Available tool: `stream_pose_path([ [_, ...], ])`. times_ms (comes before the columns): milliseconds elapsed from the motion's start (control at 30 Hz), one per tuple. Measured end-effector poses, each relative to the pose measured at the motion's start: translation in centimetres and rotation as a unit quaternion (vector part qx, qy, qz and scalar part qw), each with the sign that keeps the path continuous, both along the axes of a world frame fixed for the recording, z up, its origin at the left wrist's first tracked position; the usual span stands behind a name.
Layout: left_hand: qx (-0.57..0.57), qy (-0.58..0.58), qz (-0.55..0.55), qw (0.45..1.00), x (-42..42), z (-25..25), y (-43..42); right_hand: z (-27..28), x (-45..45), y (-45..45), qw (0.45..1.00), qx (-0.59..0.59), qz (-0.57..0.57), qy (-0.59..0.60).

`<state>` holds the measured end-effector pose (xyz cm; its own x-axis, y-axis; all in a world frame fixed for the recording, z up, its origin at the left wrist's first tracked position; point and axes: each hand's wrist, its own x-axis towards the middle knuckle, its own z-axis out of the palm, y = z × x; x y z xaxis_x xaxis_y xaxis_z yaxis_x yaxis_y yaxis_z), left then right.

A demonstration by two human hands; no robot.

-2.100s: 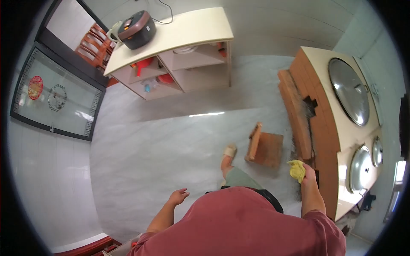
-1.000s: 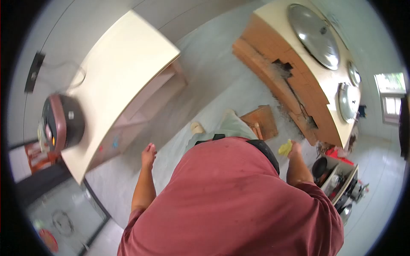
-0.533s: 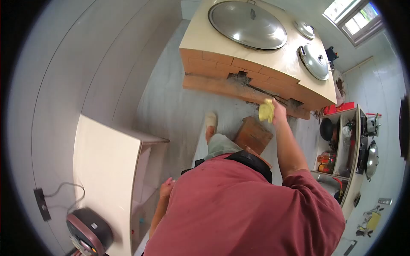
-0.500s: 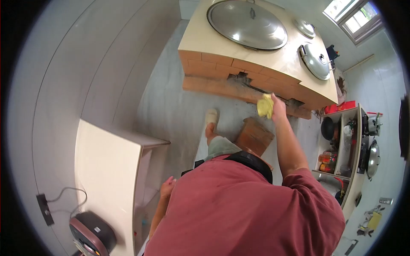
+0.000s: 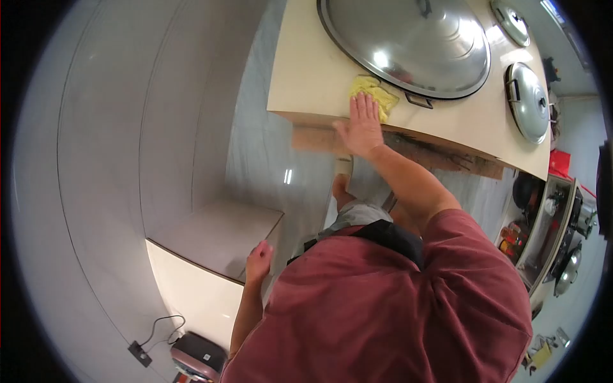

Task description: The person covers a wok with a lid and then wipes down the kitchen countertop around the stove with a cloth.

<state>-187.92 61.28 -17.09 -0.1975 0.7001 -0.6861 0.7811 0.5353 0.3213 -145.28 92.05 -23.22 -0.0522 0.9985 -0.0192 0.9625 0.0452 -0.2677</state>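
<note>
A yellow cloth (image 5: 384, 99) lies crumpled on the cream top of the brick stove (image 5: 313, 83). My right hand (image 5: 363, 133) rests flat over its near part, fingers stretched out and thumb spread to the side. Just beyond the cloth sits a large round metal wok lid (image 5: 408, 48), and a dark handle (image 5: 419, 101) juts out below its rim. Low at my left side, my left hand (image 5: 258, 260) hangs with curled fingers; nothing shows in it. It is near the cream cabinet (image 5: 198, 274).
Two smaller lidded pots, one with a silver lid (image 5: 530, 105), stand at the stove's right. A shelf unit (image 5: 543, 223) with pans and jars is at right. Behind left are a rice cooker (image 5: 198, 354) and a power strip (image 5: 140, 353).
My right hand has moved from in front of the stove up onto its top, setting the cloth down and flattening over it. My view is closer to the stove.
</note>
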Motion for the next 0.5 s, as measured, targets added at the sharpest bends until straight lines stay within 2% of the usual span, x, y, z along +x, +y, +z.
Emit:
stream_pose_path([
  [100, -0.015, -0.005, -0.027, 1.0, 4.4, 3.6, 10.2, 1.1, -3.2, 2.3, 0.998, 0.001, 0.044, 0.041],
  [133, 0.09, -0.006, -0.108, 0.99, 5.3, 2.8, 13.7, 0.5, -4.7, 3.6, 0.993, -0.006, 0.086, 0.081],
  [167, 0.19, -0.009, -0.187, 0.964, 6.6, 1.8, 17.5, -0.1, -6.5, 4.6, 0.984, -0.014, 0.128, 0.123],
  [233, 0.227, -0.039, -0.281, 0.931, 11.4, 3.8, 27.9, 0.7, -11.0, 6.3, 0.969, -0.034, 0.192, 0.149],
  [300, 0.326, 0.063, -0.433, 0.838, 14.5, 2.8, 35.8, -0.3, -11.4, 7.0, 0.969, -0.023, 0.183, 0.162],
  [400, 0.221, -0.004, -0.469, 0.855, 17.9, 0.3, 40.3, -0.8, -8.0, 4.3, 0.98, -0.017, 0.153, 0.125],
  [433, 0.25, -0.059, -0.5, 0.827, 19.1, -1.3, 40.1, -0.7, -5.3, 2.9, 0.986, -0.013, 0.132, 0.101],
  [467, 0.278, -0.115, -0.531, 0.792, 20.8, -2.9, 39.9, -0.6, -3.0, 1.3, 0.987, -0.021, 0.1, 0.125],
  [500, 0.276, -0.139, -0.529, 0.79, 23.6, -3.3, 39.2, -0.6, -0.8, -0.4, 0.986, -0.029, 0.068, 0.148],
])
